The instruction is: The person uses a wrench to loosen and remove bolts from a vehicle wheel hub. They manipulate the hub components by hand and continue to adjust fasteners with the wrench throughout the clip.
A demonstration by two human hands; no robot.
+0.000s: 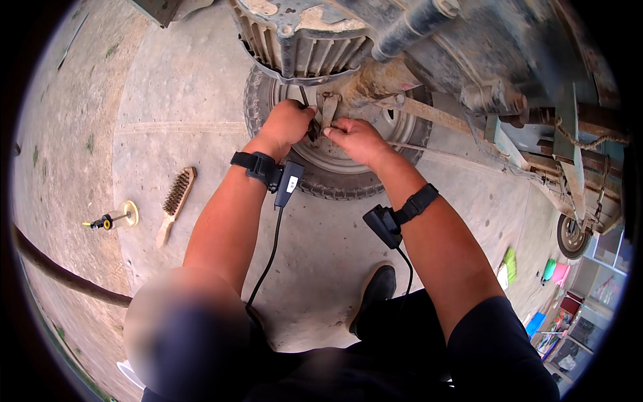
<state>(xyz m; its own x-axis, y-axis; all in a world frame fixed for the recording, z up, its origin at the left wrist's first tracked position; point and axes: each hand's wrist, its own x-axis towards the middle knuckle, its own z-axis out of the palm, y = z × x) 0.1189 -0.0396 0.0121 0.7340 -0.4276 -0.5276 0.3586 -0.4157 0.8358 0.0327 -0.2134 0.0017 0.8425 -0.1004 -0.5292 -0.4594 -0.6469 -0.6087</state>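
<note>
Both bare arms reach up and forward from the lower edge, converging over the wheel [323, 159], with the left forearm [224, 218] slanting right and the right forearm [432, 231] slanting left. The wheel has a black, chunky-treaded tyre and a dusty grey rim, and its upper part is hidden behind a ribbed metal housing [301, 48] with worn, scraped patches.

The left hand [287, 126] lies palm inward at the hub's left side, knuckles up, its fingers curled in; whether they grip anything I cannot tell. The right hand [360, 141] comes in from the other side, back of the hand upward, thumb and forefinger brought close together at the lower end of a metal lever [329, 109]; whether they pinch it firmly is too small to tell.

The lever is a short, flat, dirt-browned piece at the middle of the wheel, between the two hands, its upper end wider than the lower. Just left of it, a thin dark rod [303, 96] runs from beneath the housing down to the left hand.
</note>
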